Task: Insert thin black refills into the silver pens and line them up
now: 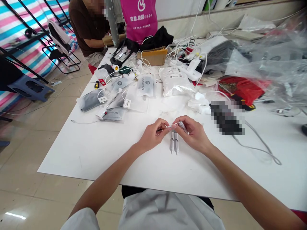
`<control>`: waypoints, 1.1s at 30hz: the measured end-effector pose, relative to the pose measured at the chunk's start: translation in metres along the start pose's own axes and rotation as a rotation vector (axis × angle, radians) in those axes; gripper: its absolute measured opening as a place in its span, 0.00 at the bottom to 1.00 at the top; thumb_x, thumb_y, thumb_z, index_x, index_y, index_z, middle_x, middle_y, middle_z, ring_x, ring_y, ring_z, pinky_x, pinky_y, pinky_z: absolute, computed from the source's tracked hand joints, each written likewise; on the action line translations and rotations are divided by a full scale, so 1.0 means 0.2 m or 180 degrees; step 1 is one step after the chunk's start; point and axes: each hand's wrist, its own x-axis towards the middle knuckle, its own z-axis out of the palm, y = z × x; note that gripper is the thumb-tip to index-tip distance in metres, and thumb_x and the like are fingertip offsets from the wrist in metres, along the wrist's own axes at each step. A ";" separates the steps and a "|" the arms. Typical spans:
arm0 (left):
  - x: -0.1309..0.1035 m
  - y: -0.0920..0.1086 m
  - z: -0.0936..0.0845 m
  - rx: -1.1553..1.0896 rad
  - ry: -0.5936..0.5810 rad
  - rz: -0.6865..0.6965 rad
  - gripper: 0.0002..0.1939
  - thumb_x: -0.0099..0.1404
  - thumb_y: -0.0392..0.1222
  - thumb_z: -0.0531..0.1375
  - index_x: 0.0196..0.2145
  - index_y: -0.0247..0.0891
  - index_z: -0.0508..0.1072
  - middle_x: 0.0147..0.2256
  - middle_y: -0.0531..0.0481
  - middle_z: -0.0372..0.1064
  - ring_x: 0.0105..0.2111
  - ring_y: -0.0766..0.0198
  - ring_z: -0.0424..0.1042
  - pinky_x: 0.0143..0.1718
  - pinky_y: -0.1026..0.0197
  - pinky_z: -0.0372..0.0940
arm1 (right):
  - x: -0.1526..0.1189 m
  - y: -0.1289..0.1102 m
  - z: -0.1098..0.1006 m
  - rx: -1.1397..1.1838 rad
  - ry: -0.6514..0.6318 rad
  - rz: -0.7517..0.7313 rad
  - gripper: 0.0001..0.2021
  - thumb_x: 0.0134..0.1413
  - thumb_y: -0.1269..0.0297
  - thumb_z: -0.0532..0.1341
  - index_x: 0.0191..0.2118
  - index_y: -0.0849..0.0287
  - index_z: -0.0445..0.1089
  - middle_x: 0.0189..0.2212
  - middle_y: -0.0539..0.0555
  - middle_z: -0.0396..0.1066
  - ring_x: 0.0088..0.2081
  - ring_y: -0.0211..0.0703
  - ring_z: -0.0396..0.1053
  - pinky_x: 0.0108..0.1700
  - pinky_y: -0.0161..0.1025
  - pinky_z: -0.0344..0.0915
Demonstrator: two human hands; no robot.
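Head view. I see left hand (153, 135) and right hand (193, 133) meeting at the fingertips, both pinching a small white piece (170, 126). The right also curls round crinkled wrap (182, 126), contents unclear. Two silver tubes (177, 144) lie side by side at their six o'clock on the table (105, 153); pouches (91, 99) at ten, white parcel (177, 83) at twelve.

Bright light; glare streak on floor (35, 195); edges stretched, patches pixelated.
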 end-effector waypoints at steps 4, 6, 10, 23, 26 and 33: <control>0.00 0.01 0.00 -0.0043 0.0014 0.0019 0.19 0.75 0.60 0.62 0.44 0.42 0.69 0.30 0.55 0.67 0.29 0.67 0.62 0.32 0.62 0.57 | 0.00 0.01 0.02 -0.0035 -0.0018 -0.0025 0.16 0.63 0.44 0.70 0.43 0.51 0.77 0.24 0.46 0.63 0.25 0.37 0.56 0.28 0.39 0.53; 0.00 0.01 0.00 -0.0052 0.0013 0.0016 0.19 0.75 0.61 0.62 0.45 0.42 0.70 0.30 0.55 0.67 0.30 0.66 0.64 0.33 0.62 0.59 | 0.00 0.00 0.02 -0.0045 -0.0048 -0.0028 0.16 0.63 0.44 0.70 0.44 0.51 0.78 0.25 0.47 0.65 0.26 0.37 0.56 0.28 0.39 0.55; 0.00 0.01 0.00 -0.0112 0.0099 -0.0043 0.18 0.77 0.59 0.60 0.46 0.41 0.69 0.30 0.54 0.69 0.31 0.66 0.67 0.34 0.62 0.61 | 0.00 -0.02 0.01 0.0151 -0.0156 -0.0014 0.17 0.65 0.44 0.68 0.50 0.50 0.79 0.31 0.49 0.69 0.28 0.38 0.59 0.31 0.40 0.58; 0.02 0.00 -0.02 -0.0030 0.0397 -0.0232 0.17 0.75 0.58 0.62 0.43 0.41 0.72 0.31 0.53 0.69 0.31 0.67 0.67 0.34 0.63 0.61 | 0.11 -0.03 -0.08 0.1734 0.0894 0.0236 0.16 0.68 0.41 0.63 0.39 0.47 0.71 0.40 0.52 0.69 0.32 0.40 0.65 0.34 0.40 0.68; 0.02 -0.01 -0.01 0.0007 0.0244 -0.0224 0.17 0.75 0.58 0.63 0.42 0.40 0.73 0.30 0.53 0.68 0.30 0.66 0.65 0.33 0.63 0.60 | 0.10 -0.03 -0.06 0.1705 0.0885 0.0197 0.17 0.67 0.39 0.62 0.40 0.48 0.69 0.41 0.53 0.69 0.31 0.40 0.64 0.34 0.42 0.69; 0.01 -0.01 -0.01 -0.0009 0.0187 -0.0224 0.17 0.75 0.58 0.63 0.42 0.40 0.72 0.30 0.54 0.67 0.30 0.67 0.65 0.33 0.63 0.60 | 0.09 -0.01 -0.02 0.1970 0.0738 0.0215 0.15 0.67 0.43 0.65 0.40 0.49 0.71 0.42 0.51 0.69 0.32 0.38 0.65 0.37 0.41 0.70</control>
